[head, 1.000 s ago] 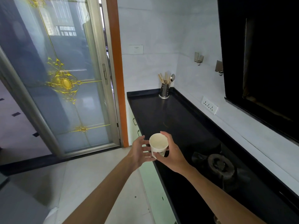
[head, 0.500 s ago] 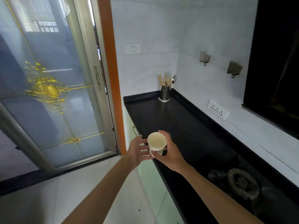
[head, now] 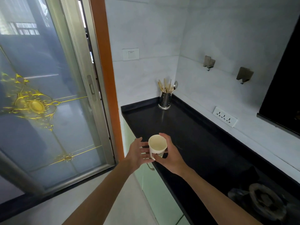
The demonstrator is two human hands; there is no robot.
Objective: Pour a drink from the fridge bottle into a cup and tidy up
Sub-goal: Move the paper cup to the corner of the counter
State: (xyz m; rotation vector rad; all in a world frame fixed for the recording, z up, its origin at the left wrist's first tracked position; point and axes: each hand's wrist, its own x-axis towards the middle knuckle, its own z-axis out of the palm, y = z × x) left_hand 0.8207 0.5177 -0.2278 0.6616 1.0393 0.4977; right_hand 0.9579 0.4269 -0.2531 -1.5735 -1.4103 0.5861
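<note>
A white paper cup [head: 157, 144] is held upright over the front edge of the black countertop [head: 191, 133]; its inside looks empty. My right hand [head: 170, 155] wraps around the cup's right side and base. My left hand [head: 138, 151] is beside the cup on its left, fingers spread, fingertips touching or nearly touching its wall. No bottle or fridge is in view.
A steel utensil holder [head: 165, 99] with chopsticks and a spoon stands in the counter's back corner. A gas burner [head: 263, 200] sits at the near right. A wall socket strip [head: 224, 116], two wall hooks and a sliding glass door [head: 48, 103] at left.
The view has swung and moved closer along the counter; the burner slid toward the lower right. Both hands stay at the cup in about the same pose.
</note>
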